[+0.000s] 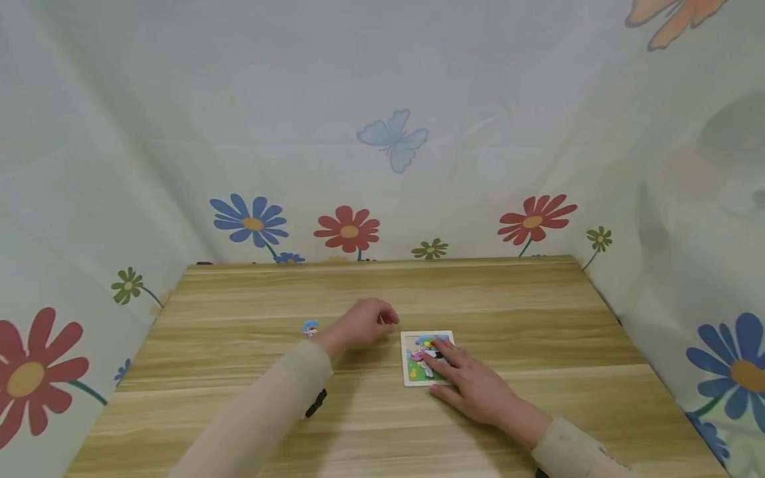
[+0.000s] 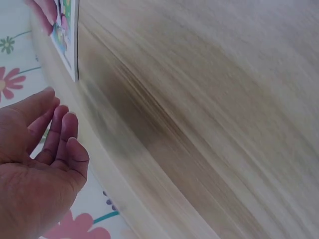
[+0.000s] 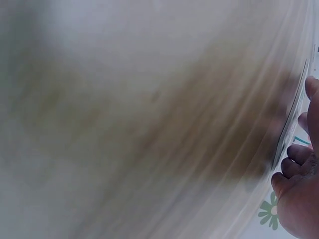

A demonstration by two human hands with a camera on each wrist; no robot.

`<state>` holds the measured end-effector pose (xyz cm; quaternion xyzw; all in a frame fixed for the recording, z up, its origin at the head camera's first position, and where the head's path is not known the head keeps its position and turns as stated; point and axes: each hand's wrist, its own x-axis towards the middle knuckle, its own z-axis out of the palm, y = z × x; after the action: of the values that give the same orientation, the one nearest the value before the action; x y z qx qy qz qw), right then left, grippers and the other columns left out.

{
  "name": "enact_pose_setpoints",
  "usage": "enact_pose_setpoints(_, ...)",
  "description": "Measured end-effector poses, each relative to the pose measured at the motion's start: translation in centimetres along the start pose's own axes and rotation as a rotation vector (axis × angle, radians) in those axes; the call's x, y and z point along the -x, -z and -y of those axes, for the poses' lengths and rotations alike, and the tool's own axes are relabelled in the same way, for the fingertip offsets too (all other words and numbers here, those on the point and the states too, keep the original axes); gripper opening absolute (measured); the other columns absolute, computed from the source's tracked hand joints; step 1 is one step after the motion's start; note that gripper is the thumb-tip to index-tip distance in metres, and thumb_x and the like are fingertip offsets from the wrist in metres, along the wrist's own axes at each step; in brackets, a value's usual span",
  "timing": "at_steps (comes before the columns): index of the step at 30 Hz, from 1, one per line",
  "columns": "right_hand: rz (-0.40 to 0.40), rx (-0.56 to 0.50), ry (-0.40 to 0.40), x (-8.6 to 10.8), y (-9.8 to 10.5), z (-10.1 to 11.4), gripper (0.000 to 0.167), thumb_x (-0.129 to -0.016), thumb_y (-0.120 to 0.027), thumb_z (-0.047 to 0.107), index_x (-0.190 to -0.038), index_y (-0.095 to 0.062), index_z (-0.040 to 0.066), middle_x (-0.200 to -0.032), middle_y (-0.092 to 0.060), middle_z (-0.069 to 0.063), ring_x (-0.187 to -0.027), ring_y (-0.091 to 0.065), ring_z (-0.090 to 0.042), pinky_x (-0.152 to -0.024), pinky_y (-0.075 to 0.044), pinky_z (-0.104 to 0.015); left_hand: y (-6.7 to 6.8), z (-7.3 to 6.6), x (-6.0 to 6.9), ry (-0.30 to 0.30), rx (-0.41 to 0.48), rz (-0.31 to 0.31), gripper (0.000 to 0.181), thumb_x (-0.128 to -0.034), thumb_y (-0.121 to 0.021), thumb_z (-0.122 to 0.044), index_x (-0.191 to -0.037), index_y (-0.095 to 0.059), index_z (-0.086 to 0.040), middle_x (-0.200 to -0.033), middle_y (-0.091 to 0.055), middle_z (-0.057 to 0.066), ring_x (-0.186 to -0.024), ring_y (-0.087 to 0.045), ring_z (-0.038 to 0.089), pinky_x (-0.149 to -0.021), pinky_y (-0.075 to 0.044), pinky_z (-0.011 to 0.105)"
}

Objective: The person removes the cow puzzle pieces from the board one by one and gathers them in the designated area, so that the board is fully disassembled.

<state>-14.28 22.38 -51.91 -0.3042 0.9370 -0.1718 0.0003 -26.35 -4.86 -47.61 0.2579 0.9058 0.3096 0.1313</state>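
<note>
A small square picture puzzle [image 1: 414, 383] with a white frame lies on the table, showing a colourful cartoon scene. A tan patch without picture shows at its upper left corner. My right hand [image 1: 478, 388] rests over its right side, fingers fairly straight and touching the picture, hiding part of it. Left of the frame, my left hand [image 1: 366, 323] is held above the table, fingers loosely bent; the left wrist view shows nothing in that hand [image 2: 45, 154]. A loose puzzle piece [image 1: 310, 327], mostly blue with some red, lies left of my left hand.
The wood-grain table [image 1: 239, 299] reaches back to a pale curtain [image 1: 287, 119] printed with flowers and a butterfly, which also hangs along both sides. A small black object [image 1: 316, 403] shows beside the left sleeve.
</note>
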Motion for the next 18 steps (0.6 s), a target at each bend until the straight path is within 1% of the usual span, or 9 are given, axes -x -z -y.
enact_pose_setpoints(5,-0.012,-0.002,0.013,0.0,-0.2,0.1,0.06,-0.106,-0.063,0.044,-0.159,-0.05,0.018,-0.168,-0.035,-0.02,-0.149,-0.041,-0.044,-0.115,-0.04,-0.06,-0.8,-0.5,-0.2,-0.013,0.014,0.028,0.008,-0.1013,-0.073,-0.012,-0.106,-0.077,-0.008,-0.093,-0.067,-0.003,-0.087,-0.059,0.016,-0.085,-0.053,0.034)
enact_pose_setpoints(11,-0.01,-0.005,0.023,0.0,-0.5,0.0,0.061,-0.107,-0.06,0.047,-0.16,-0.049,0.02,-0.167,-0.036,-0.021,-0.149,-0.041,-0.045,-0.114,-0.041,-0.06,-1.5,-1.2,-0.4,-0.02,0.025,0.052,0.011,-0.1001,-0.075,-0.014,-0.108,-0.077,-0.006,-0.092,-0.068,-0.002,-0.086,-0.06,0.015,-0.085,-0.053,0.033)
enact_pose_setpoints(18,0.0,-0.004,0.024,-0.1,-0.5,0.0,0.061,-0.107,-0.058,0.049,-0.16,-0.049,0.02,-0.167,-0.035,-0.022,-0.15,-0.04,-0.045,-0.113,-0.042,-0.06,-2.3,-2.0,-0.8,-0.026,-0.03,0.064,0.01,-0.1002,-0.075,-0.016,-0.108,-0.077,-0.009,-0.094,-0.069,-0.003,-0.087,-0.06,0.013,-0.088,-0.053,0.032)
